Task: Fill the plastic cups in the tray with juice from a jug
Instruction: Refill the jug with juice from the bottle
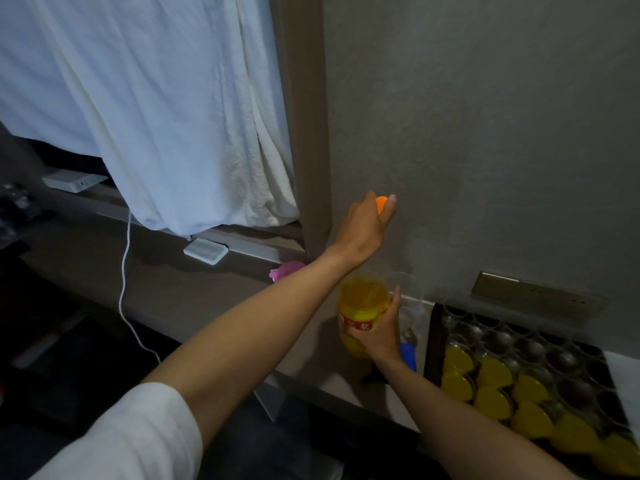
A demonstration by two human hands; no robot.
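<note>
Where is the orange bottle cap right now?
In the head view the orange cap is pinched in the fingers of the left hand, raised in front of the grey wall, above the juice bottle held by the right hand.

The tray [437, 341] sits on the surface [214, 299] at the right, against the wall [485, 133], cups [495, 372] packed inside. Left of it the right hand [377, 336] holds the bottle [362, 306]; the left hand [367, 220] holds the cap [380, 203] above. A curtain [156, 98] hangs far left.
</note>
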